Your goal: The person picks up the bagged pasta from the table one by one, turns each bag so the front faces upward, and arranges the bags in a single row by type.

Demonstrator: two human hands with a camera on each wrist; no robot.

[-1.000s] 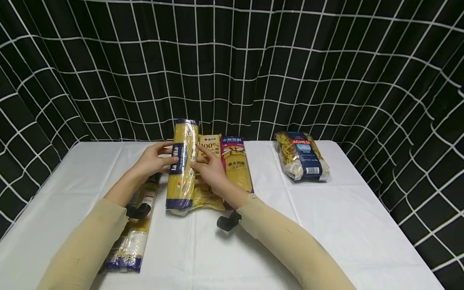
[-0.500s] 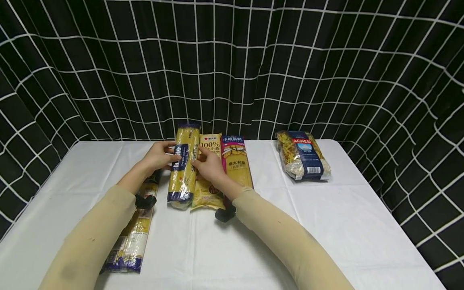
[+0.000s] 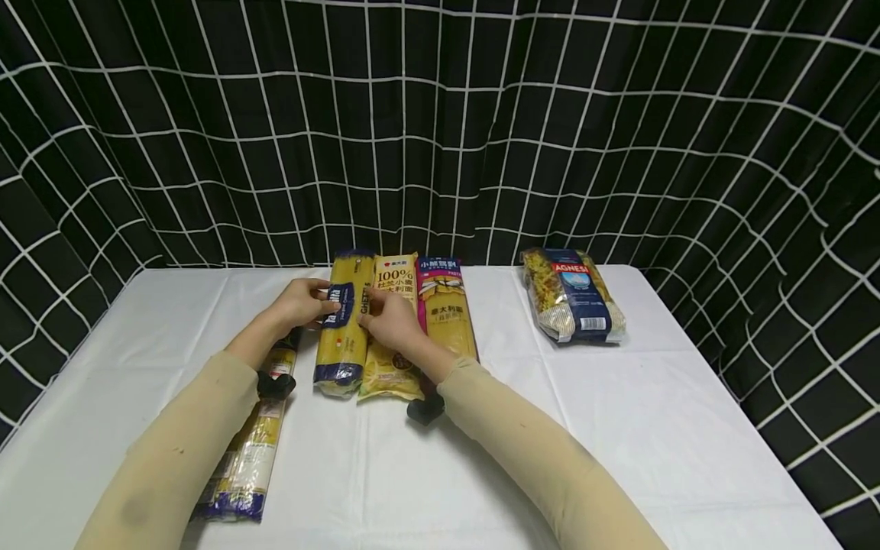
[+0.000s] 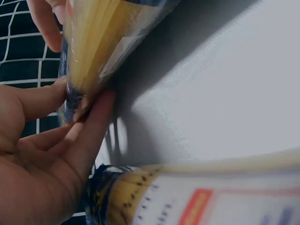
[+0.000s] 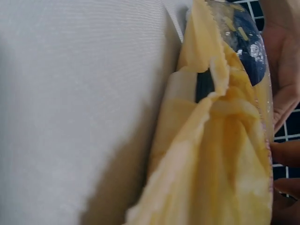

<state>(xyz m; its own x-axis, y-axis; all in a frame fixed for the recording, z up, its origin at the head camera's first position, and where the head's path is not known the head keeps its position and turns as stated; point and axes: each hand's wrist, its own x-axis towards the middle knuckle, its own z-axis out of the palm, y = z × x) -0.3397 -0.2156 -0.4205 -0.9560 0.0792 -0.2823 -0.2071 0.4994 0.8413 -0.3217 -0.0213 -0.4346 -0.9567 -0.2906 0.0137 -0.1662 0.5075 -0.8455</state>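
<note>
A spaghetti packet (image 3: 341,347) with dark blue ends and a blue label lies between my hands, at the left of a row of packets. My left hand (image 3: 302,304) pinches its left edge, thumb on the label; the left wrist view shows fingers reaching under the packet (image 4: 93,47). On its right edge my right hand (image 3: 393,317) holds it with thumb and fingers. Right alongside is a yellow noodle packet (image 3: 393,373), partly covered by the right hand. In the right wrist view the crimped wrapper of this yellow packet (image 5: 234,154) hides much of the spaghetti.
A pink and yellow pasta packet (image 3: 447,313) continues the row on the right. A bag of spiral pasta (image 3: 574,294) lies farther right. More long pasta packets (image 3: 250,466) lie under the left forearm. A black gridded curtain (image 3: 440,137) stands behind the white-covered table (image 3: 550,428).
The spaghetti packet has come down from a tilted, raised position to lie beside the yellow packet, its top end lower. Both hands have stayed on its sides.
</note>
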